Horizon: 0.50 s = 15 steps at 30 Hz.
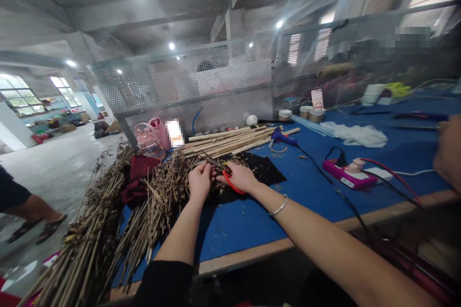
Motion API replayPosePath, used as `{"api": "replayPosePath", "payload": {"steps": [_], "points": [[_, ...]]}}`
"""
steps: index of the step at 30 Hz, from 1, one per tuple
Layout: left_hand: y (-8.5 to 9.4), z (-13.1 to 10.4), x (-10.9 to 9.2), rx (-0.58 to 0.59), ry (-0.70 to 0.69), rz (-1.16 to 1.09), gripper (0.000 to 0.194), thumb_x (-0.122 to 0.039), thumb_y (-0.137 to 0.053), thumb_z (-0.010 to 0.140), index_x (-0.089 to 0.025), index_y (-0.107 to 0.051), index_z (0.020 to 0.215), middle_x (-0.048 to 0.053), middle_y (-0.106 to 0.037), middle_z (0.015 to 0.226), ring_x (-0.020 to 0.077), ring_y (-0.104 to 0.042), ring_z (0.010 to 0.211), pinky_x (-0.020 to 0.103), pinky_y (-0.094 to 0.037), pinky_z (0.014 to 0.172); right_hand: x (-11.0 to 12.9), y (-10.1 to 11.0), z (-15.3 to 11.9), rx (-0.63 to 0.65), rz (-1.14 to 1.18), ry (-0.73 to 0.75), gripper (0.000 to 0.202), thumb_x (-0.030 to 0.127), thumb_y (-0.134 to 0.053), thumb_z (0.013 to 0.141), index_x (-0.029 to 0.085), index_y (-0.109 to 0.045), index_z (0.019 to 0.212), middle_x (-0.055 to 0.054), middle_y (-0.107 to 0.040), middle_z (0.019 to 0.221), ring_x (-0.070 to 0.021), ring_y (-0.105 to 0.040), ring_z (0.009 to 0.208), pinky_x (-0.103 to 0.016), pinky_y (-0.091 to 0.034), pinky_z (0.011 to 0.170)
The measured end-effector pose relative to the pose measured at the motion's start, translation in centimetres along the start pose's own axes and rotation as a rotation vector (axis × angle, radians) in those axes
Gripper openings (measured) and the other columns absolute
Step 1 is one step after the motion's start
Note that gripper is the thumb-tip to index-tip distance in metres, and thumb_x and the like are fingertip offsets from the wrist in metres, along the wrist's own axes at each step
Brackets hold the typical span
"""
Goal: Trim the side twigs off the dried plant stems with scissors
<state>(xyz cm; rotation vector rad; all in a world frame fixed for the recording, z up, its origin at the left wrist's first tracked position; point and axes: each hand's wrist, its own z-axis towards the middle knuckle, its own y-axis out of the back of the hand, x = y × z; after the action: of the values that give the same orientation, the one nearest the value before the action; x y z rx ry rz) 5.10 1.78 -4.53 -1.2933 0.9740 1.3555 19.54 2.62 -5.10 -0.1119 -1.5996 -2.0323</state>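
Red-handled scissors (233, 182) are gripped in my right hand (242, 177), their dark blades pointing up and to the left. Close beside the blades is my left hand (200, 180), its fingers pinched together; what they hold is too small to make out. Both hands are over a black cloth (268, 169) strewn with dry plant bits. Bundles of dried stems (163, 187) lie to the left of my left hand. Beyond the hands, pale wooden sticks (230, 141) are laid out on the blue table (248, 223).
A blue glue gun (283, 137) rests near the sticks' right ends. Right of it are a magenta power strip (349, 175) with cables and white gloves (360, 134). A pink bag (153, 136) stands behind dark red cloth (142, 168). Another person's arm (448, 153) shows at right.
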Motion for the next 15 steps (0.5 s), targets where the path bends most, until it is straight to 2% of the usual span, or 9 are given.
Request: {"api": "replayPosePath", "payload": {"steps": [4,9,12,15], "points": [[-0.07,0.02,0.09,0.045,-0.046,0.016,0.017,-0.023,-0.053,0.070,-0.013,-0.066,0.076,0.002,-0.063,0.061,0.0112,-0.056,0.053,0.021,-0.044,0.051,0.03,-0.11,-0.14,-0.028,0.022,0.083,0.044,0.057,-0.057,0.069,0.018,-0.050,0.089,-0.004,-0.058,0.081,-0.0157,-0.055,0.072,-0.023,-0.033,0.058],[-0.21,-0.36,-0.04,0.086,-0.095,0.062,0.016,-0.023,-0.054,0.069,-0.012,-0.065,0.071,0.002,-0.062,0.057,0.0113,-0.055,0.051,0.021,-0.044,0.051,0.00,-0.32,-0.10,-0.134,-0.024,0.144,0.043,0.056,-0.057,0.068,0.017,-0.049,0.084,-0.005,-0.055,0.081,-0.0172,-0.052,0.075,-0.026,-0.035,0.064],[-0.40,-0.51,-0.09,0.087,-0.081,0.025,0.016,-0.023,-0.054,0.069,-0.011,-0.064,0.070,0.002,-0.063,0.058,0.0120,-0.057,0.052,0.022,-0.045,0.054,0.08,-0.43,-0.05,-0.171,-0.046,0.134,0.044,0.056,-0.056,0.069,0.016,-0.048,0.084,-0.006,-0.055,0.082,-0.0182,-0.052,0.077,-0.027,-0.035,0.065],[-0.53,-0.43,0.06,0.103,-0.069,-0.028,0.017,-0.023,-0.053,0.070,-0.011,-0.064,0.073,0.003,-0.063,0.060,0.0125,-0.057,0.052,0.023,-0.046,0.054,0.20,-0.50,-0.08,-0.136,-0.026,0.077,0.043,0.057,-0.055,0.070,0.017,-0.048,0.086,-0.005,-0.057,0.079,-0.0177,-0.054,0.074,-0.025,-0.034,0.061]]}}
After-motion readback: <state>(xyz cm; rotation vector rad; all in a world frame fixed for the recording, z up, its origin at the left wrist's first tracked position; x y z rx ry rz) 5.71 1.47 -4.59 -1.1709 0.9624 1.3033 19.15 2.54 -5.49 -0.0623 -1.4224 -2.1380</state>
